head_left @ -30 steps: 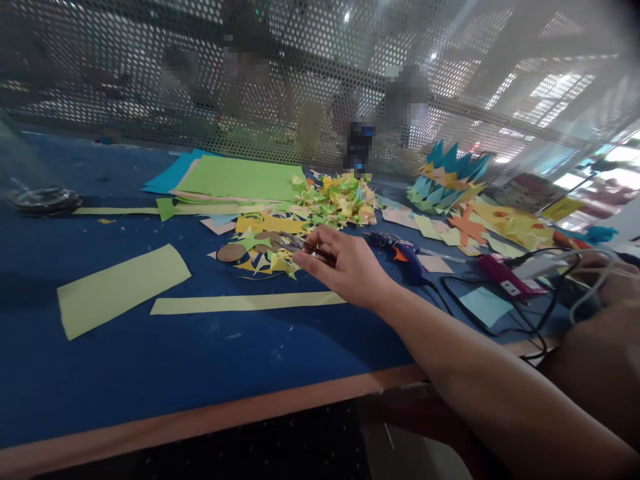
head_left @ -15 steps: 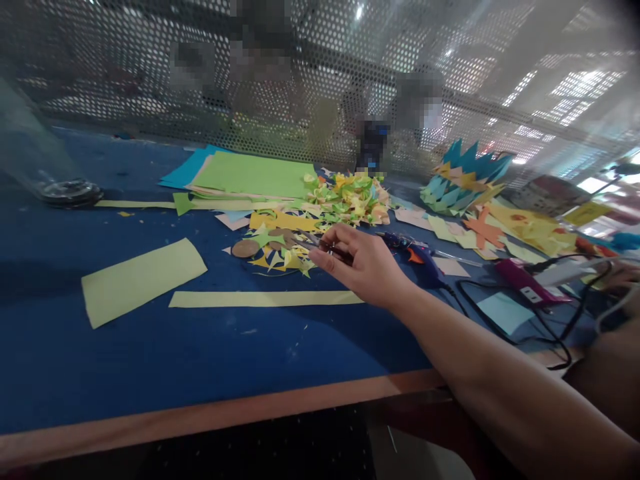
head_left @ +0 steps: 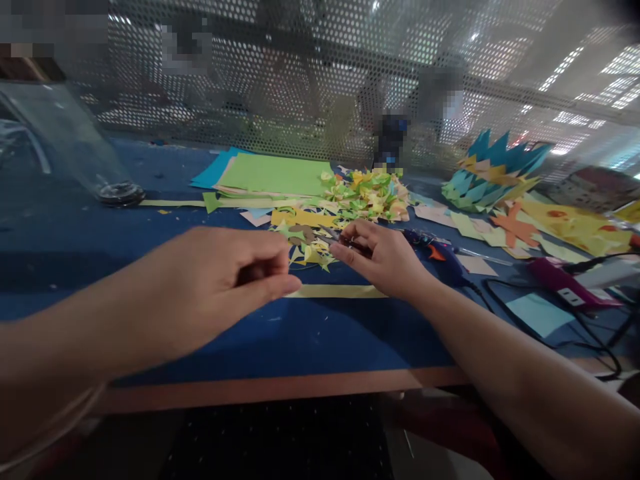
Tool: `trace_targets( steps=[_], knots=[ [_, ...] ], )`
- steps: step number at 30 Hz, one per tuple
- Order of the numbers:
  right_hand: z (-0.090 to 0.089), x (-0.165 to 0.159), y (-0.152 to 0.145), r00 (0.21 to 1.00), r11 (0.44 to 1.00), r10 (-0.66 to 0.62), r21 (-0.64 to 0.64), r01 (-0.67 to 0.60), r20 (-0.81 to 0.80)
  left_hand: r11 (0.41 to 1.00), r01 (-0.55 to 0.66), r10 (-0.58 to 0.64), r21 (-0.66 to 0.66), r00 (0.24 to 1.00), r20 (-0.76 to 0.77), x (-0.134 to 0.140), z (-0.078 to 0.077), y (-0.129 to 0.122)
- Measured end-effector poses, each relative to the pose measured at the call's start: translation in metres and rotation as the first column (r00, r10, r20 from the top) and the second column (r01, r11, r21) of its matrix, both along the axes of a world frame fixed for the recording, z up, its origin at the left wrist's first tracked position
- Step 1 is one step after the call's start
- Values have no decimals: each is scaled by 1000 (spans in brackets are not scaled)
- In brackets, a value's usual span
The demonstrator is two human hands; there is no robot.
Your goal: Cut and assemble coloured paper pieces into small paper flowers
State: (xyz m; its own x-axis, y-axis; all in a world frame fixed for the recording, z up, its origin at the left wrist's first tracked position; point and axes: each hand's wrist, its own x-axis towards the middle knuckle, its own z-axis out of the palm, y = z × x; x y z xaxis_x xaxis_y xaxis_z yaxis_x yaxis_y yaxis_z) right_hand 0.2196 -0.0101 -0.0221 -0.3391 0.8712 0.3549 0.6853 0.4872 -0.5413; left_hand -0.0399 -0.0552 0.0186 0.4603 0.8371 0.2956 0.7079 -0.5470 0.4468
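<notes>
My right hand (head_left: 383,257) is closed round a pair of scissors (head_left: 329,233), dark at the handles, with its blades pointing left over paper scraps (head_left: 317,252). Below that wrist runs a long pale yellow paper strip (head_left: 340,291). My left hand (head_left: 235,280) hovers large in front of the strip's left end. Its fingers are loosely curled, and the thumb stands apart from them with nothing visible between. A brown paper piece (head_left: 301,232) shows among the yellow and green scraps. The left hand hides the table behind it.
Stacked green paper (head_left: 280,175) lies at the back, beside a heap of curled paper bits (head_left: 373,193). On the right are a blue glue gun (head_left: 445,263), a purple power strip (head_left: 570,283) with cords, and a paper crown (head_left: 495,170). A clear bottle (head_left: 75,140) stands left.
My left hand has come into view from the left and covers the pale paper rectangle. The right hand still holds the scissors. The view has shifted a little to the left.
</notes>
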Motion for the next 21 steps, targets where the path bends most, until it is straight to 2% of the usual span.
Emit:
trace_targets(
  steps=[1, 3, 6, 9, 15, 18, 21],
  knots=[
    [0, 0, 1, 1000, 1000, -11, -5, 11, 5, 996, 44, -54, -74, 990, -133, 6, 6, 7],
    [0, 0, 3, 999, 999, -38, -11, 39, 20, 996, 75, -85, -50, 966, -242, 18, 10, 26],
    [0, 2, 5, 997, 998, -62, -18, 62, 37, 992, 97, -117, -74, 937, -329, 31, 4, 47],
    [-2, 4, 7, 998, 998, -60, -34, 61, 35, 992, 103, -124, -75, 923, -364, 35, -6, 54],
    [-2, 4, 8, 996, 995, -78, -51, 81, 52, 987, 147, -160, -65, 919, -361, 32, -17, 55],
    [0, 4, 8, 993, 993, -101, -56, 105, 61, 981, 181, -192, -63, 928, -320, 28, -11, 55],
    [1, 5, 8, 988, 989, -127, -61, 132, 84, 994, 113, -110, 11, 982, -156, 20, 0, 53]
  ],
)
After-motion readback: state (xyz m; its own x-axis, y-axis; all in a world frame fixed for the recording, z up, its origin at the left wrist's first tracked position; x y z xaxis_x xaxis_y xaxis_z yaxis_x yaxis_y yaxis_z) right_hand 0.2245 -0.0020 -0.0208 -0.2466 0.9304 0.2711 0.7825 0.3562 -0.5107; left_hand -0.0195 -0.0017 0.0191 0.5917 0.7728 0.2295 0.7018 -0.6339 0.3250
